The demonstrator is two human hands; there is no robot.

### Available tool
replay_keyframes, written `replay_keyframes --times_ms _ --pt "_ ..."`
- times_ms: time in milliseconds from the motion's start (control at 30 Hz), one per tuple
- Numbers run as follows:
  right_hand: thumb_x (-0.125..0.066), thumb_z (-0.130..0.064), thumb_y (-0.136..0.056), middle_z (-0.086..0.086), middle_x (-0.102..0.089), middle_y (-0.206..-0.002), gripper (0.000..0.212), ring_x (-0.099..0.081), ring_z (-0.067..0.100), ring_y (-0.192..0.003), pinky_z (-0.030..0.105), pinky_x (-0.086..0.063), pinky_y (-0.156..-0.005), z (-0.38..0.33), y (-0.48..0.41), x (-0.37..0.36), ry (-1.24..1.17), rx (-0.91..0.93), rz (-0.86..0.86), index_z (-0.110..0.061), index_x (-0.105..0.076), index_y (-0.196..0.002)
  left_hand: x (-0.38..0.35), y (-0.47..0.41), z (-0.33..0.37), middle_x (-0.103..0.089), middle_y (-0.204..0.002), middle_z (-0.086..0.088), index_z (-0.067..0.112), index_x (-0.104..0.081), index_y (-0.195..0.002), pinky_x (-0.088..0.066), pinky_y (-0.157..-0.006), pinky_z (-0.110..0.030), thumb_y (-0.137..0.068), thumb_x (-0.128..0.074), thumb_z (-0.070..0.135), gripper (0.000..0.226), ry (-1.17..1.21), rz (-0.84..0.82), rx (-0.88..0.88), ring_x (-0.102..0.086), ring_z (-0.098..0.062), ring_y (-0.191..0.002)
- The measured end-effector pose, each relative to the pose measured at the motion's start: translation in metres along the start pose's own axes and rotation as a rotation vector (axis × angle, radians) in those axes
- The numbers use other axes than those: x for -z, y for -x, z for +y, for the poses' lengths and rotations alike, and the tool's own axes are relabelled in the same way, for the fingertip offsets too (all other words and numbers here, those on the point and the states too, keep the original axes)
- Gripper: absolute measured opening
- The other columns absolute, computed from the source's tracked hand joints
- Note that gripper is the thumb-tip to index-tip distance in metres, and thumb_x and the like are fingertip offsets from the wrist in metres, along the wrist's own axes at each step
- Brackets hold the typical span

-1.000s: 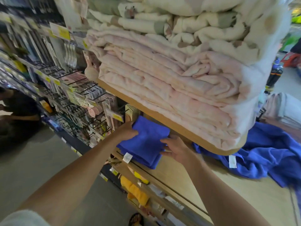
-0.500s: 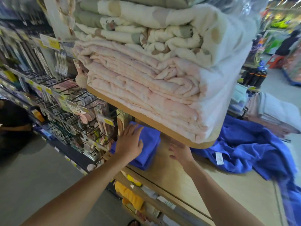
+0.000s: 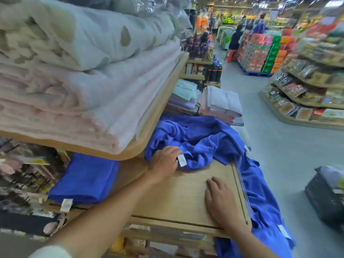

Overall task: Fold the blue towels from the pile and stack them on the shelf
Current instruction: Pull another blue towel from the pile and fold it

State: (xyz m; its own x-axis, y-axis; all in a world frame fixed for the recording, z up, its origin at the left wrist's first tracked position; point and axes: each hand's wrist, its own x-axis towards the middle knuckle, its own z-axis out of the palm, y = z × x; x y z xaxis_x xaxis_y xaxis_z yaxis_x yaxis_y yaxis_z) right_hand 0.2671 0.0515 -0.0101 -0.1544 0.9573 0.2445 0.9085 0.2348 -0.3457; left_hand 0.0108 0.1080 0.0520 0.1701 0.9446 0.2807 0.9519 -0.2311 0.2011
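Observation:
A folded blue towel point(image 3: 87, 180) with a white tag lies at the left end of the wooden shelf point(image 3: 186, 198), under the upper board. A rumpled pile of blue towels point(image 3: 201, 138) spreads over the shelf's right part and hangs down its right edge. My left hand point(image 3: 163, 164) touches the near edge of the pile beside a white tag, fingers fairly straight. My right hand point(image 3: 219, 200) lies flat and open on the bare wood near the right edge, holding nothing.
Thick pink and cream blankets point(image 3: 83, 77) fill the upper shelf point(image 3: 158, 116), overhanging the folded towel. Folded pale towels point(image 3: 219, 101) sit behind the pile. A shop aisle with stocked shelves point(image 3: 307, 86), people far off and a dark basket point(image 3: 327, 196) lies to the right.
My left hand left the folded towel and moved right to the pile's edge. My right hand came back onto the bare shelf. The view swung right toward the aisle.

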Motion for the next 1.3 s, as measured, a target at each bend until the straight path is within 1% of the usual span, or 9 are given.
replay_keyframes --times_ms 167,267,533,667,767,900,1033,1133,1300 --pt "-0.054 -0.033 -0.098 -0.002 -0.057 -0.14 0.039 -0.051 0.018 -0.13 0.038 -0.042 -0.111 0.0 -0.002 -0.003 0.018 0.005 0.015 -0.02 -0.063 -0.133 -0.01 -0.048 0.0 -0.061 -0.13 0.002 0.03 -0.061 -0.13 -0.039 -0.097 -0.042 -0.093 -0.055 0.044 0.04 -0.245 -0.237 0.13 -0.052 -0.025 -0.124" --pt "-0.046 -0.039 -0.097 -0.006 -0.055 -0.14 0.041 -0.048 0.015 -0.131 0.036 -0.041 -0.111 0.004 -0.002 -0.006 0.056 0.009 0.024 -0.025 -0.06 -0.133 -0.01 -0.056 0.0 -0.072 -0.11 0.001 0.028 -0.072 -0.107 -0.04 -0.088 -0.04 -0.096 -0.051 0.043 0.028 -0.29 -0.129 0.138 -0.062 -0.025 -0.11" --pt "-0.047 -0.037 -0.097 -0.008 -0.056 -0.139 0.036 -0.049 0.014 -0.132 0.036 -0.039 -0.112 0.005 -0.004 -0.006 0.011 -0.005 0.028 -0.027 -0.062 -0.129 0.093 -0.061 0.049 -0.067 -0.077 -0.01 0.004 -0.067 -0.087 -0.051 -0.072 -0.036 -0.098 -0.063 0.026 0.025 1.208 0.372 0.419 -0.061 -0.019 -0.075" --pt "-0.053 -0.017 -0.102 -0.006 -0.069 -0.116 0.022 -0.064 0.013 -0.11 0.027 -0.047 -0.098 0.006 -0.004 -0.001 -0.35 -0.058 0.089 -0.018 -0.071 -0.115 0.118 -0.015 0.055 -0.072 -0.096 -0.016 0.007 -0.072 -0.103 -0.061 -0.076 -0.036 -0.092 -0.06 0.031 0.028 1.984 -0.041 0.518 -0.072 -0.026 -0.088" --pt "-0.043 -0.018 -0.107 0.001 -0.075 -0.104 0.028 -0.072 0.003 -0.083 0.012 -0.051 -0.074 0.008 -0.008 0.015 -0.841 -0.376 0.1 -0.022 -0.07 -0.11 0.109 0.036 0.051 -0.073 -0.1 -0.013 0.008 -0.07 -0.11 -0.061 -0.081 -0.035 -0.084 -0.064 0.029 0.034 2.039 -0.131 0.652 -0.073 -0.026 -0.092" --pt "-0.049 -0.026 -0.103 0.007 -0.074 -0.109 0.024 -0.076 0.021 -0.083 0.033 -0.06 -0.066 0.008 -0.044 0.032 -1.561 -0.814 -0.12 -0.014 -0.068 -0.113 0.082 0.1 0.046 -0.07 -0.114 -0.022 0.002 -0.069 -0.115 -0.049 -0.101 -0.043 -0.086 -0.073 0.028 0.039 2.125 -0.496 0.828 -0.067 -0.036 -0.106" --pt "-0.069 -0.037 -0.092 0.004 -0.074 -0.076 0.022 -0.071 0.019 -0.064 0.032 -0.057 -0.061 -0.005 -0.063 0.032 -1.624 -0.92 -0.358 -0.016 -0.069 -0.097 0.082 0.13 0.048 -0.062 -0.133 -0.024 -0.002 -0.058 -0.135 -0.032 -0.118 -0.043 -0.095 -0.067 0.031 0.052 2.183 -0.694 0.819 -0.058 -0.038 -0.124" --pt "-0.067 -0.035 -0.094 -0.003 -0.051 -0.055 0.02 -0.049 0.01 -0.044 0.022 -0.039 -0.046 -0.012 -0.077 0.039 -1.653 -0.955 -0.328 -0.02 -0.058 -0.084 0.096 0.133 0.047 -0.064 -0.131 -0.023 -0.001 -0.063 -0.131 -0.04 -0.114 -0.045 -0.092 -0.072 0.03 0.051 2.205 -0.544 0.799 -0.061 -0.037 -0.123" --pt "-0.059 -0.027 -0.095 0.012 -0.068 -0.111 0.034 -0.067 0.031 -0.098 0.033 -0.048 -0.075 -0.025 -0.129 0.102 -1.531 -0.854 0.091 -0.01 -0.061 -0.124 0.123 0.123 0.028 -0.075 -0.113 -0.011 0.015 -0.079 -0.111 -0.061 -0.082 -0.039 -0.098 -0.05 0.032 0.036 2.239 0.05 0.839 -0.073 -0.025 -0.103"
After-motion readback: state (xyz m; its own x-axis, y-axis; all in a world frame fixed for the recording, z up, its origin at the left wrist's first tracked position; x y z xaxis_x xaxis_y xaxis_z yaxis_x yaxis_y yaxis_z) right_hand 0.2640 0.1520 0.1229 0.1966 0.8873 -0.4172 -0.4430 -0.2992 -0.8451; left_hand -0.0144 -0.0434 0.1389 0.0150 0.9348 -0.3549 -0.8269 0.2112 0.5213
